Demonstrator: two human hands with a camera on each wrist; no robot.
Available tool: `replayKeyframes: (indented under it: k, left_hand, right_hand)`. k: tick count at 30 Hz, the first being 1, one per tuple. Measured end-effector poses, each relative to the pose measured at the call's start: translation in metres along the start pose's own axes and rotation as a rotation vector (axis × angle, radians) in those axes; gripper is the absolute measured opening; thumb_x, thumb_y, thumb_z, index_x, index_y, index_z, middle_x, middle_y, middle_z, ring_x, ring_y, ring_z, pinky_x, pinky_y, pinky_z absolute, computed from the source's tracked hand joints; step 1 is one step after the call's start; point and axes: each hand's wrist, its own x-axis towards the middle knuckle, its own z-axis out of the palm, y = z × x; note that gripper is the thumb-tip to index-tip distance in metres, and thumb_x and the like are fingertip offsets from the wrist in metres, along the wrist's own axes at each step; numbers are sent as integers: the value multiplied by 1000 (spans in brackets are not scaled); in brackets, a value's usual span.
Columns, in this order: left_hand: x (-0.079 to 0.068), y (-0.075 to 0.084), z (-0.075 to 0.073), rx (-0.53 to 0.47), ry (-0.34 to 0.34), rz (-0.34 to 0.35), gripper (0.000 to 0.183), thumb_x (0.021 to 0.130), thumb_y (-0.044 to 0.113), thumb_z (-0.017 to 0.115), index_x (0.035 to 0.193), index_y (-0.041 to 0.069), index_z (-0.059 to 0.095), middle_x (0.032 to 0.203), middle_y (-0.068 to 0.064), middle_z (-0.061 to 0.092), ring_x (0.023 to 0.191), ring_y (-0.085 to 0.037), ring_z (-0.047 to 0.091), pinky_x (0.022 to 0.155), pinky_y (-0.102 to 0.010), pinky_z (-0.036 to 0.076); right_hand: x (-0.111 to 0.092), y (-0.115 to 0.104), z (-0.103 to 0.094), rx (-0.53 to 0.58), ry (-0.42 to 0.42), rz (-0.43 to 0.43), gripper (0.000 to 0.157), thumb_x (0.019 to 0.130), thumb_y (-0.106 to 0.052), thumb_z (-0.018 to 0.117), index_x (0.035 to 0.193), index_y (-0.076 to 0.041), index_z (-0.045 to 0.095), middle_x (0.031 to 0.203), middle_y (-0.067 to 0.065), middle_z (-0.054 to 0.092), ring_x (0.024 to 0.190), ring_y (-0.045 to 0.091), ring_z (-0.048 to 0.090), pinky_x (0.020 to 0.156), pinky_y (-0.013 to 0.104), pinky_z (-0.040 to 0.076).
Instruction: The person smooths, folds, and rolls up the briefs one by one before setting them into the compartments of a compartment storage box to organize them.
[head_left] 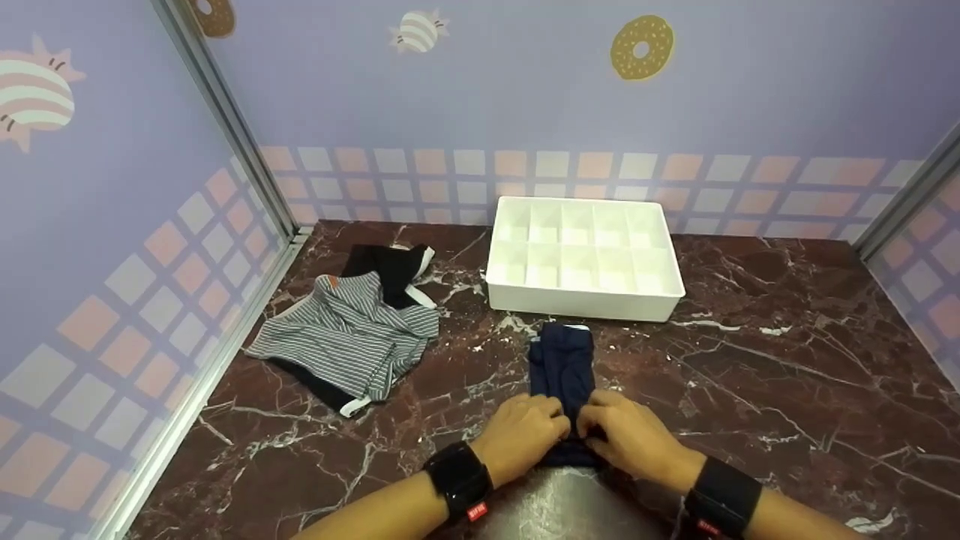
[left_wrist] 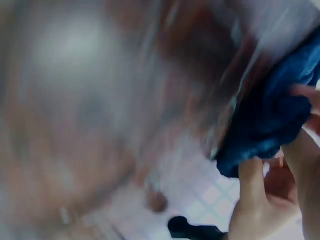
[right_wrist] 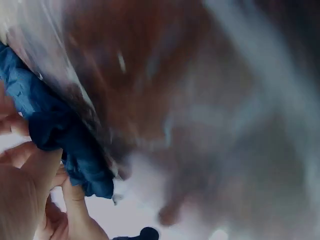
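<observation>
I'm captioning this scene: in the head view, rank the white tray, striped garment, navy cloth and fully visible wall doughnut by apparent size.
1. White tray
2. Striped garment
3. Navy cloth, partly covered by the left hand and right hand
4. Wall doughnut

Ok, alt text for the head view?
Left hand and right hand grip a folded navy cloth garment on a dark red marbled tabletop. A white ten-compartment tray sits behind; a grey-striped garment and black cloth lie at left.
</observation>
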Motion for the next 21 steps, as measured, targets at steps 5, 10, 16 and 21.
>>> replayKeyframes:
  k: [5,10,16,21]
  left_hand:
    - [-3,2,-2,171,125,237,14,89,20,50,83,20,63,82,8,58,67,-7,51,58,-20,37]
    - [1,10,-18,180,168,389,24,92,22,44,78,20,64,90,8,60,73,-7,54,63,-22,40]
    - [-4,16,-15,237,-77,267,12,82,26,57,75,22,65,77,9,57,66,-8,52,58,-21,41]
    - [-5,12,-9,72,-123,70,6,77,21,65,71,19,65,70,6,57,58,-9,53,46,-23,43]
  right_hand:
    - [-1,-1,2,-32,-6,-129,20,65,-1,70,75,-18,70,77,-8,56,64,7,55,53,22,47]
    - [-1,0,-2,-37,-24,-189,15,67,-1,69,68,-16,66,75,-7,55,61,5,53,51,20,45]
    - [-1,5,-6,33,-101,-242,22,67,5,67,83,-9,73,83,-1,59,72,8,59,62,20,50]
    - [-2,3,-6,-22,-18,-252,26,68,3,69,91,-10,71,86,-3,57,75,9,58,62,24,50]
